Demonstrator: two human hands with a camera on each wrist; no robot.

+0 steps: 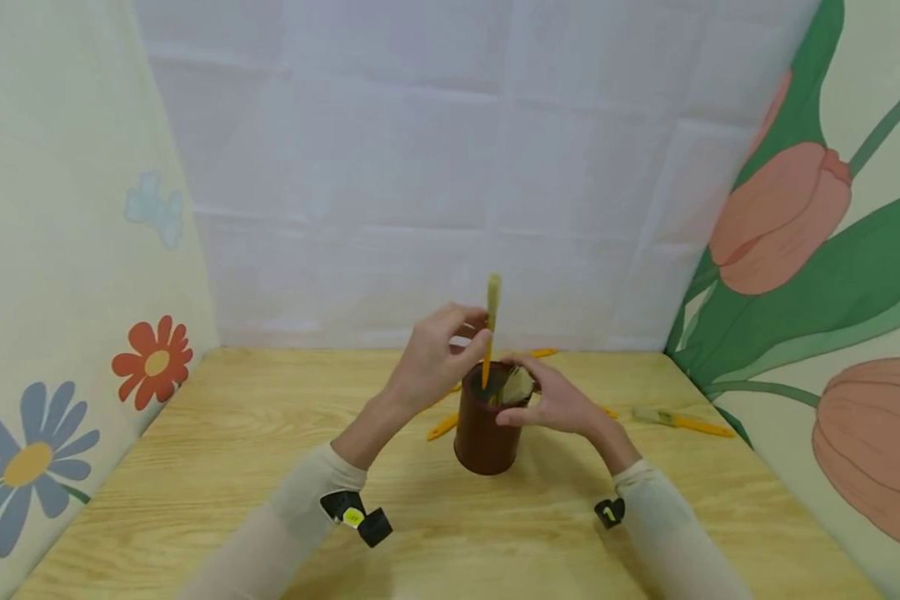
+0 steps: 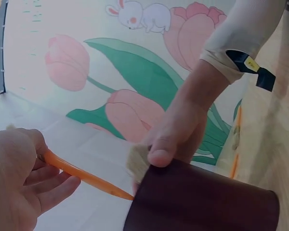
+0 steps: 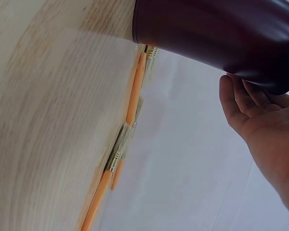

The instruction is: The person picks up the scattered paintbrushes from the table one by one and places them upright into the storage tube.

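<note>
A dark red cylindrical cup [image 1: 487, 437] stands upright on the wooden table. My left hand [image 1: 437, 348] pinches a paintbrush [image 1: 493, 302] above it, bristles up. The brush's orange handle [image 2: 94, 180] points down, its tip at the cup's mouth. With thumb in front and fingers behind, my right hand [image 1: 558, 400] grips the cup near its rim. In the right wrist view, the fingers [image 3: 241, 98] lie against the cup's side. Pale bristles of another brush [image 1: 519, 386] show inside the cup, beside the right hand; its handle is hidden.
On the table to the right lies a flat paintbrush [image 1: 686, 423] with an orange handle. Another orange handle [image 1: 442, 427] lies left of the cup, and one [image 1: 543, 353] near the back edge. A white sheet [image 1: 420, 167] hangs behind; flower-patterned panels flank the table.
</note>
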